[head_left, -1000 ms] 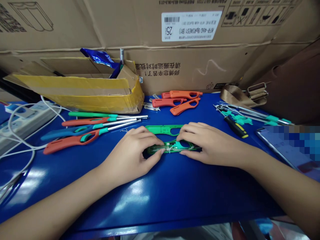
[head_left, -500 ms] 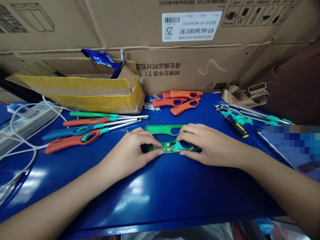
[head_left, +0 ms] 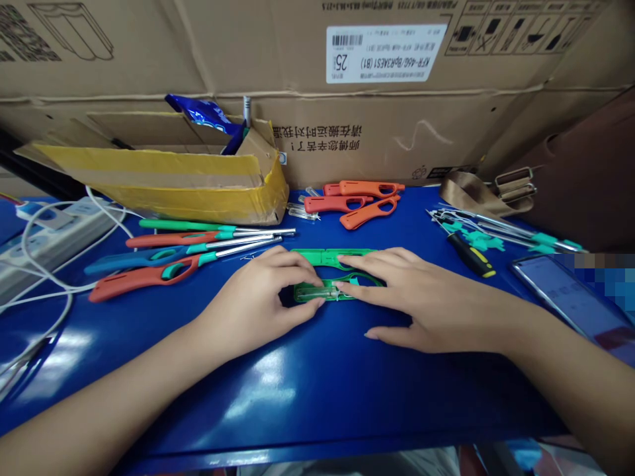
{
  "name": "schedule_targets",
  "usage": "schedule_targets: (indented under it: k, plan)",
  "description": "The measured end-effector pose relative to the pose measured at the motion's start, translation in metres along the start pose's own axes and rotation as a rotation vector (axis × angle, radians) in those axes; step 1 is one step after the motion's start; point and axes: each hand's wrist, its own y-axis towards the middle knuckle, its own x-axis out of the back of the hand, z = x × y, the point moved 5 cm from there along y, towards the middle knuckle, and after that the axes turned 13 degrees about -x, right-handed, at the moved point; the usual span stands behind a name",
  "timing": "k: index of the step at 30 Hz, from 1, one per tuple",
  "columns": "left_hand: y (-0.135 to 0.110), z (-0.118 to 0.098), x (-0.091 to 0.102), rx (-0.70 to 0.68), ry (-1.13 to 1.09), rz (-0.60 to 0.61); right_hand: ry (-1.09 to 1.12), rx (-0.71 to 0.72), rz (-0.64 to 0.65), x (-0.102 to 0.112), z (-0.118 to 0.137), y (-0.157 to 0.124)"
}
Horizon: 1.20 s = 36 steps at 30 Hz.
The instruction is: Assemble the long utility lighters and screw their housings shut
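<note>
Shell half (head_left: 328, 291), green, sits mid worktop (head_left: 327, 390), long axis 9-to-3 o'clock; L hand (head_left: 265, 291) has it btwn thumb & fingers at its 9 o'clock end, so L's nearer. R hand (head_left: 421, 297), 3 o'clock side, spread loosely, fingertips over it, no grip.

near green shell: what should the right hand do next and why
Perhaps press the teal piece lightly into the near green shell with the right hand: one finger reaches in beside it, and whether it is seated is unclear. The left hand straddles the shell's left part, seemingly steadying it, and the far green shell lies apart.
</note>
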Motion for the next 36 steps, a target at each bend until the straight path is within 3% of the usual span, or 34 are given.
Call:
schedule_targets:
  k: [5, 12, 24, 36]
  plan:
    - [0.0, 0.003, -0.005, -0.036, -0.001, 0.016, 0.02, -0.035, 0.058, -0.006, -0.003, -0.003]
    - [-0.001, 0.001, -0.007, -0.059, 0.001, 0.017, -0.095, -0.023, 0.025, -0.009, 0.004, 0.002]
    - [0.0, -0.001, -0.003, -0.087, 0.038, 0.029, 0.1, 0.034, 0.005, 0.002, -0.001, 0.002]
    - [0.001, 0.001, -0.003, -0.073, 0.01, 0.018, 0.086, 0.07, 0.047, -0.002, 0.009, 0.002]
